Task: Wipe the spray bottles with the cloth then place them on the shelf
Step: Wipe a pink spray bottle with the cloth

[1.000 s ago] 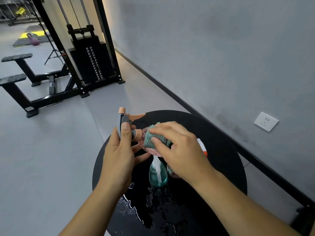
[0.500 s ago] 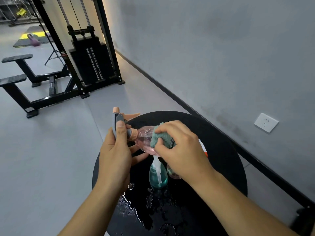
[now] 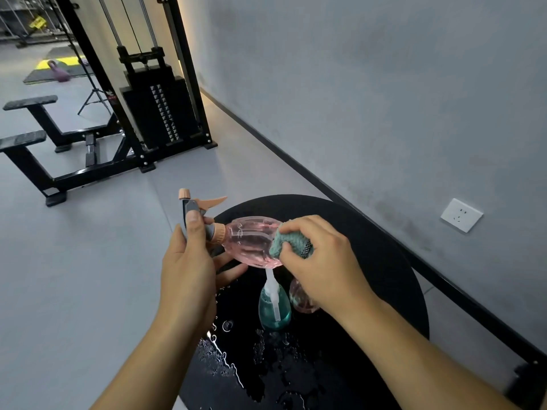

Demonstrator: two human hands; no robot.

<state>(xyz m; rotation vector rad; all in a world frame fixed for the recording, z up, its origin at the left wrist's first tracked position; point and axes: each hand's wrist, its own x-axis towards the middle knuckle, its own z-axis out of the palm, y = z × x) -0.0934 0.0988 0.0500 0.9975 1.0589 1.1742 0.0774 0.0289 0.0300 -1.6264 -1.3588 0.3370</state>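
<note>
1. Left hand (image 3: 189, 261), centre-left of the frame: grips the grey and peach trigger head of the pink spray bottle (image 3: 251, 244), thumb laid along the head and fingers curled under the neck.
2. Right hand (image 3: 319, 258), centre of the frame: pinches a teal cloth (image 3: 288, 242) and presses it against the base end of the pink spray bottle.
3. Pink spray bottle: held on its side in the air above the round black table (image 3: 384, 261), nozzle pointing to the left of the frame.
4. Table surface, lower centre: wet, with water drops and puddles (image 3: 225, 359) on the near part.
5. Teal spray bottle (image 3: 273, 306): stands upright on the table directly below the held bottle, white pump on top.
6. Second pink bottle (image 3: 300, 300): just beside the teal spray bottle on its right, largely hidden behind the right wrist; whether the two touch cannot be told.
7. Wall socket (image 3: 461, 215): white, on the grey wall at the right of the frame.
8. Cable weight machine (image 3: 159, 113): black, upper left-centre, standing on the grey floor against the wall.
9. Black bench frame (image 3: 44, 137): left of the machine.
10. Purple kettlebell (image 3: 60, 73): on a mat in the far upper left.
</note>
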